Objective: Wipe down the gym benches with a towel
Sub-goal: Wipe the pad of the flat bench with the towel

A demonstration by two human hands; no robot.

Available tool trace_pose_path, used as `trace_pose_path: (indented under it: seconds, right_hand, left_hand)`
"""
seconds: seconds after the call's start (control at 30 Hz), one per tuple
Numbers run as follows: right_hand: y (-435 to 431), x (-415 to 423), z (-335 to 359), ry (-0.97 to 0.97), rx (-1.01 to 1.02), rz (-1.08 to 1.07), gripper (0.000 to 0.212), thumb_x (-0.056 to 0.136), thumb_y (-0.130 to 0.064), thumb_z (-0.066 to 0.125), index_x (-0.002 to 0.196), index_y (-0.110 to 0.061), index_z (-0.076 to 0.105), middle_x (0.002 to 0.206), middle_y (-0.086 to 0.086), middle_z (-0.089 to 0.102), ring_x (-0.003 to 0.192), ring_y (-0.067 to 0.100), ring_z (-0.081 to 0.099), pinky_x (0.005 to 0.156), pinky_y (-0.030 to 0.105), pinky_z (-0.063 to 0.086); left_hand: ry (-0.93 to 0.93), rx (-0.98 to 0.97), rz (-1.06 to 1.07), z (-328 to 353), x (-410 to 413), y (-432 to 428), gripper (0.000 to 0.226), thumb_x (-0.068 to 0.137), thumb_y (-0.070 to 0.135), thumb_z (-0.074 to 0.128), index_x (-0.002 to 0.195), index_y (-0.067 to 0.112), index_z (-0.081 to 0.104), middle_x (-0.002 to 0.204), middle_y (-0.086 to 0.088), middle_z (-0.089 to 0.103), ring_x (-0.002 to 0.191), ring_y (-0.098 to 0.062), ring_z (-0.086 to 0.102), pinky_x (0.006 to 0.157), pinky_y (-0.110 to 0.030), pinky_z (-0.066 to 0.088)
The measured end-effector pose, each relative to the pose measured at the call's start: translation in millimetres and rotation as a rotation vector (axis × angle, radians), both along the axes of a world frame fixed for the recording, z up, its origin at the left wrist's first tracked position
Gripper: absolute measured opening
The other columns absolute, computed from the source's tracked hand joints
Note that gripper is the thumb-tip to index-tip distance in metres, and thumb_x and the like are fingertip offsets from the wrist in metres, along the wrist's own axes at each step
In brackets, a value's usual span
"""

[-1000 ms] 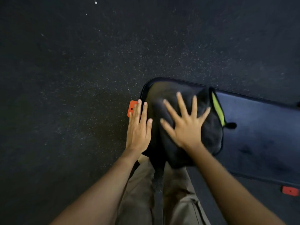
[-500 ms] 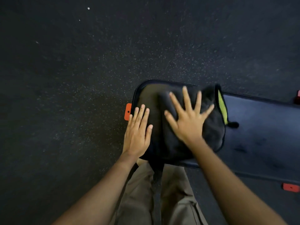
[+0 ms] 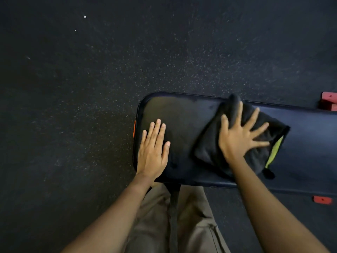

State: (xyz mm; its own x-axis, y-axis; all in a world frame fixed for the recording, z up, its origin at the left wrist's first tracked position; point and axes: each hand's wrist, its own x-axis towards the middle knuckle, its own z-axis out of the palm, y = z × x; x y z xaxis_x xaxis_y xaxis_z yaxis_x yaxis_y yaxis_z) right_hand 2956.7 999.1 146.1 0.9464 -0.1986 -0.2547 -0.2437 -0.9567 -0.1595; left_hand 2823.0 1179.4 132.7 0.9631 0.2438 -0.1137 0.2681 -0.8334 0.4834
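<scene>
A black padded gym bench (image 3: 187, 114) runs from the centre of the view to the right edge. A black towel (image 3: 209, 148) with a yellow-green trim strip lies crumpled on its pad. My right hand (image 3: 240, 137) presses flat on the towel with fingers spread wide. My left hand (image 3: 153, 148) rests flat on the bare pad near the bench's left end, fingers straight and together, apart from the towel.
Dark speckled rubber floor (image 3: 91, 88) surrounds the bench. Red frame parts show at the far right (image 3: 328, 101), below the bench (image 3: 321, 199), and at its left end (image 3: 134, 128). My legs in khaki trousers (image 3: 155, 216) stand against the bench's near edge.
My right hand has slid the towel to the right along the pad, uncovering the bench's left end. My left hand now rests on the bare pad instead of at its edge.
</scene>
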Motion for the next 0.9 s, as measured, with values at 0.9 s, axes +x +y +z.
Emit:
trace_pose_path:
  seconds: [0.9]
  right_hand:
    - [-23.6,-70.1,10.7,-0.034,0.094,0.352,0.087,0.079,-0.081,0.029,0.152,-0.035,0.012,0.16,0.017,-0.004,0.145,0.043,-0.007,0.106,0.068,-0.009]
  left_hand:
    - [0.046,0.086,0.01,-2.3,-0.8,-2.5,0.054,0.097,0.03,0.032,0.145,0.006,0.027,0.154,-0.008,0.021,0.144,-0.018,0.012,0.118,-0.035,0.007]
